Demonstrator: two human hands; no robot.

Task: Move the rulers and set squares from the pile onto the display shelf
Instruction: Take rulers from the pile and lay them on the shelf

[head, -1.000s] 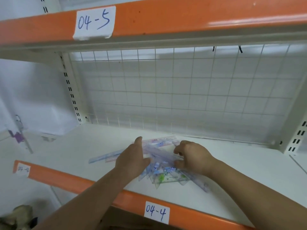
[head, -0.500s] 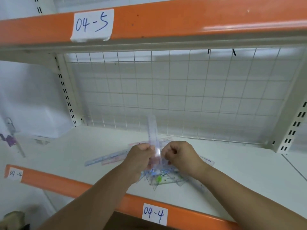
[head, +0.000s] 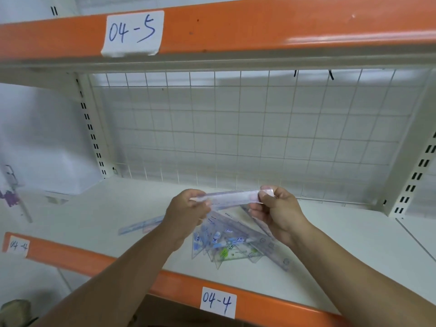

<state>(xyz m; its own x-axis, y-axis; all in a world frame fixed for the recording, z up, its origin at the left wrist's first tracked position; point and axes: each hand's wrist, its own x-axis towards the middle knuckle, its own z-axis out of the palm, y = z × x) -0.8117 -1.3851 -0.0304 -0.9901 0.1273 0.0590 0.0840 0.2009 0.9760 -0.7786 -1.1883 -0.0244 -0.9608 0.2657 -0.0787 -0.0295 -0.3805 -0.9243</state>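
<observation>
Hands meet at one clear plastic ruler in the head view. The left hand pinches its left end with thumb and curled fingertips. The right hand pinches its right end between thumb and forefinger, with the other fingers curled loosely below. The ruler lies almost level, its right end a little higher, and is held in the air above the pile, clear of the white shelf.

Half a second ago the same ruler stood nearly upright, both fists close together at its lower end. Now it has been turned flat and the hands have drawn apart to its two ends. A second ago both hands were down on the pile.

The pile of clear set squares and rulers lies fanned out on the shelf board under the hands, near the orange front edge. Two more rulers lie flat on the board just left of the left wrist, as they did before. A wire grid backs the shelf. A paper label on the front edge reads 04-4.
</observation>
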